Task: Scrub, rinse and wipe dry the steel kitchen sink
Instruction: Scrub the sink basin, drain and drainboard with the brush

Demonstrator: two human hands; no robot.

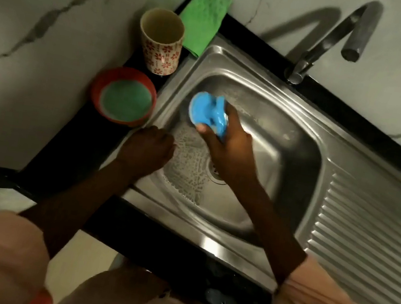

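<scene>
Head view. Steel sink [269, 89] lying set into a black counter [67, 157], ribbed drainboard [368, 244] running off to the right, drain [213, 171] near basin centre. Soapy film and bubbles covering the basin's left slope and floor.

Right hand [228, 135] reaching into the basin, fingers clamping round the handle of a blue scrubber [208, 112]; scrubber pressing against the upper left basin wall. Motion blur showing on both.

Left hand [149, 147] resting at the sink's left rim, fingers curling inward, closed on nothing visible; exact contact not resolvable.

Standing on the counter left of the sink: red bowl [124, 97] holding green paste, cup [162, 40] bearing a red flower pattern, folded green cloth [206, 18] lying in the corner, one end overlapping the sink rim. Faucet [343, 38] arching over the back rim.

No readable brand, label or writing showing anywhere.
</scene>
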